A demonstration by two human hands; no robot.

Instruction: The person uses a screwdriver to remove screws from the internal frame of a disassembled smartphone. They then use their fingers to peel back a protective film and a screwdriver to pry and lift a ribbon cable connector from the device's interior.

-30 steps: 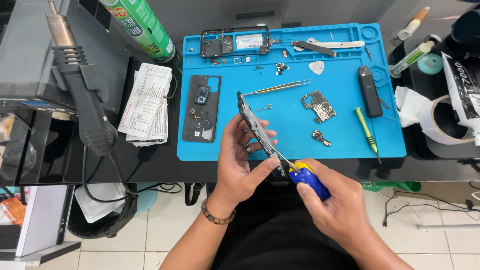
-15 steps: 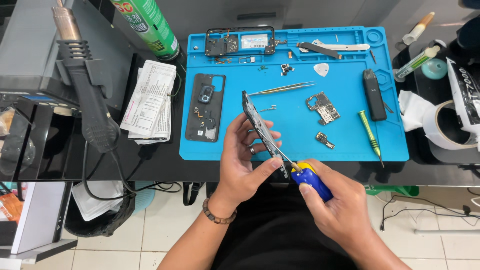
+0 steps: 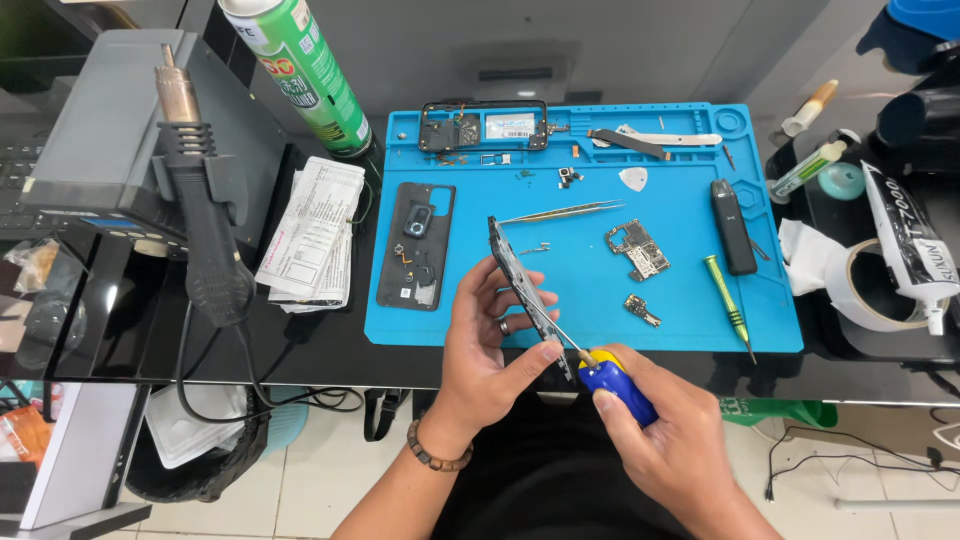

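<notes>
Blue repair mat [image 3: 680, 300], left hand [image 3: 490, 345] pinching thin dark phone frame [image 3: 522, 290] edge-on, right hand [image 3: 665, 440] gripping blue-yellow screwdriver [image 3: 612, 382]

The phone body [image 3: 522, 285] is up off the blue mat [image 3: 600, 330], held on edge at the near edge of the mat, so we see it almost side-on; it's a thin dark slab, tilted, its far end leaning left and its near end running down to the right; the screwdriver [image 3: 612, 383], blue handle with a yellow collar, sits just right of it, near side; its slim metal shaft points up-left, the tip meeting the phone's near end.
</notes>
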